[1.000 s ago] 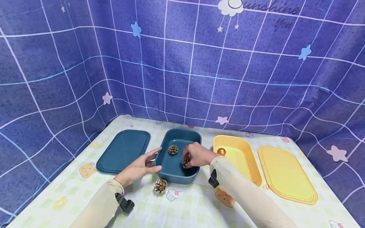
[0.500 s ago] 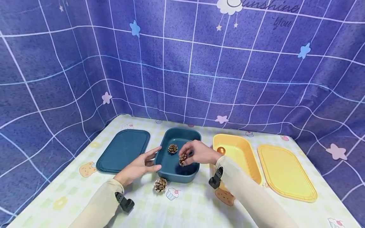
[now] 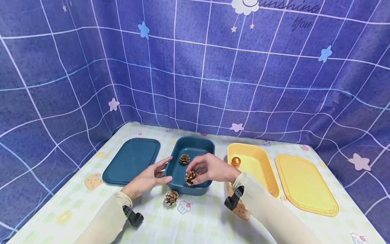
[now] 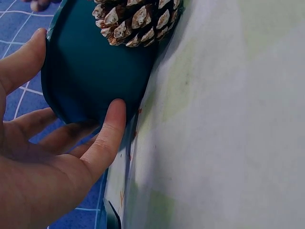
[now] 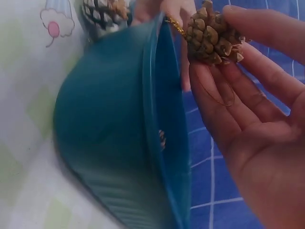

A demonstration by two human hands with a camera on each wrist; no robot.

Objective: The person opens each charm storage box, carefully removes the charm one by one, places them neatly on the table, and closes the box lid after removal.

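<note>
My right hand pinches a pine cone with a thin gold string, over the near part of the teal box. Another pine cone lies inside that box. A third pine cone, with pale-tipped scales, is on the cloth by the box's near left corner. My left hand rests against the box's left side, fingers spread; its fingertips touch the teal wall in the left wrist view. Part of the box's inside is hidden behind my right hand.
A flat teal lid lies at the left. To the right stands a yellow box holding a shiny gold ball, with a yellow lid beyond it. A blue grid-patterned curtain hangs behind the table.
My right hand has lifted the pinched pine cone from inside the teal box and brought it left and toward the near rim. The left hand has stayed against the box.
</note>
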